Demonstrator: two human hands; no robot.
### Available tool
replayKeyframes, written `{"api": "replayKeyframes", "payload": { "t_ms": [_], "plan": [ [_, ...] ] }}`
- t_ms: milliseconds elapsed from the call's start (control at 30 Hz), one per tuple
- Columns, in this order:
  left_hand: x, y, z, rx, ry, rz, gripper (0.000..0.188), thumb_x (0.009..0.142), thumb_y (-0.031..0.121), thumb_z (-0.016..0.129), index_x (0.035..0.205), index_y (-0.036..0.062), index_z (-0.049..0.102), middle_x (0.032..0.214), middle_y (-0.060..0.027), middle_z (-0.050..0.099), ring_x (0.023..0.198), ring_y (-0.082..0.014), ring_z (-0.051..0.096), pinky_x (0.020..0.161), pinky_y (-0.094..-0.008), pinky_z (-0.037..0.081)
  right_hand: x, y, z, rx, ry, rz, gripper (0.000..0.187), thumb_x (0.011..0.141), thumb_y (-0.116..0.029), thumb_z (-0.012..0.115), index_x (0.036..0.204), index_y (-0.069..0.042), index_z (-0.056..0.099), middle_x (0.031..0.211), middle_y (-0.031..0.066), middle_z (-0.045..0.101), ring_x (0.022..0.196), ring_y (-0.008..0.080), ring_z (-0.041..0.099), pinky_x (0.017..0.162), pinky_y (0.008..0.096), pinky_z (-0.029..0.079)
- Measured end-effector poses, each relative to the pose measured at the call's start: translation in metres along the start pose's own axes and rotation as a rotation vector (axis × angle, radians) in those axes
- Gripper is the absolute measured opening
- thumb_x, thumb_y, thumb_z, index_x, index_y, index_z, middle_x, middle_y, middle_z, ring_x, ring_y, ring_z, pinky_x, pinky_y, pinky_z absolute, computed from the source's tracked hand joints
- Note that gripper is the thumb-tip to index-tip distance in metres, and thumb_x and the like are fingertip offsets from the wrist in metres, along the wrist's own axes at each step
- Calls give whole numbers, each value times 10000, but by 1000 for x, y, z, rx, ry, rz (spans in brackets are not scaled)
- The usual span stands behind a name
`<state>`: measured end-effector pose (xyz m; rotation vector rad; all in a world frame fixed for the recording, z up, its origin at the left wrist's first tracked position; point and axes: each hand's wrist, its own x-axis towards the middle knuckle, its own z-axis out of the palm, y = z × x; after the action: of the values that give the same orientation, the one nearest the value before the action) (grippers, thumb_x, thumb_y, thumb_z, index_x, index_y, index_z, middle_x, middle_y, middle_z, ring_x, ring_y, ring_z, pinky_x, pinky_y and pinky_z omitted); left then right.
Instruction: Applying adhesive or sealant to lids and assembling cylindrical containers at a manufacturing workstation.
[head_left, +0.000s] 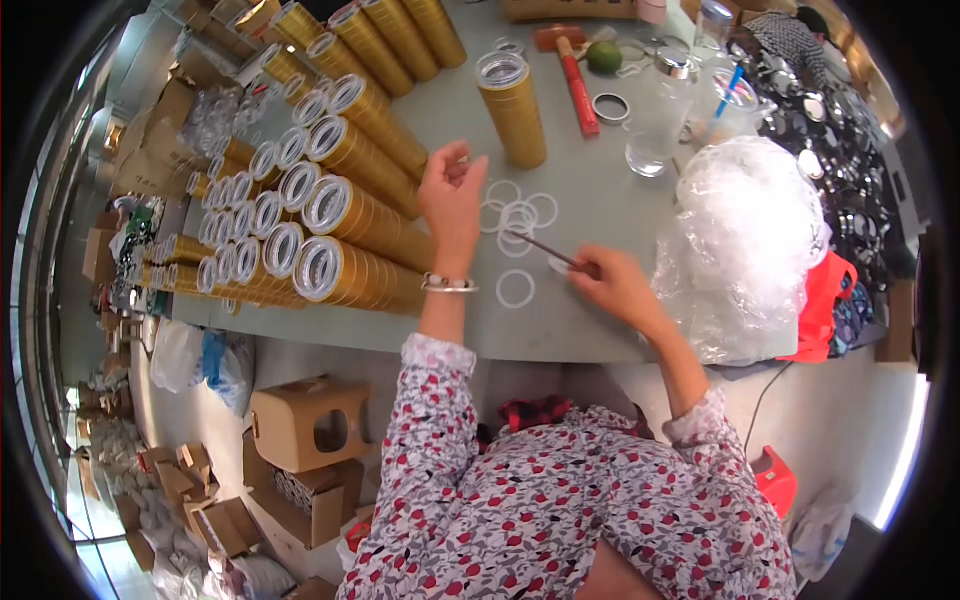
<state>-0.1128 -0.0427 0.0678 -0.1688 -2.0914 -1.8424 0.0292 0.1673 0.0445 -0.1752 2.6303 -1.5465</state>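
Note:
My right hand (pixel 612 284) is closed round a thin dark stick (pixel 545 249), whose tip reaches the loose pile of clear flat rings (pixel 518 215) on the table. One more ring (pixel 515 289) lies apart, nearer to me, and part of another shows beside my right fingers. My left hand (pixel 454 190) is raised left of the pile, its fingers loosely curled and apart, with nothing visible in them. Close by on its left lie long gold stacks of round pieces (pixel 365 225), their clear-rimmed ends toward the left. A single gold stack (pixel 513 115) stands upright beyond the rings.
On the right of the grey table (pixel 580 335) sits a big bunched clear plastic bag (pixel 750 220). Farther back are a red-handled hammer (pixel 580 90), a green fruit (pixel 603 57), a glass jar (pixel 655 130) and a cup with a blue straw (pixel 728 100). Cardboard boxes (pixel 310 425) stand on the floor.

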Motion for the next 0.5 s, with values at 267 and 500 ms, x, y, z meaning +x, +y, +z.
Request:
{"api": "replayKeyframes", "payload": {
  "t_ms": [267,500],
  "plan": [
    [19,-65,-18,550,18,62,336,858,80,699,1177,-8,643,1148,-178,661,905,-279,684,808,-385,553,-36,29,-18,824,-98,380,174,967,-163,659,1041,-5,662,853,19,669,568,29,513,433,183,343],
    [46,-67,-13,958,-184,213,197,885,118,648,1041,2,681,1052,-239,679,938,-457,652,809,-528,524,-33,47,-22,1098,-212,385,182,980,-154,651,1034,19,645,858,45,670,536,19,459,366,166,243]
  ]
}}
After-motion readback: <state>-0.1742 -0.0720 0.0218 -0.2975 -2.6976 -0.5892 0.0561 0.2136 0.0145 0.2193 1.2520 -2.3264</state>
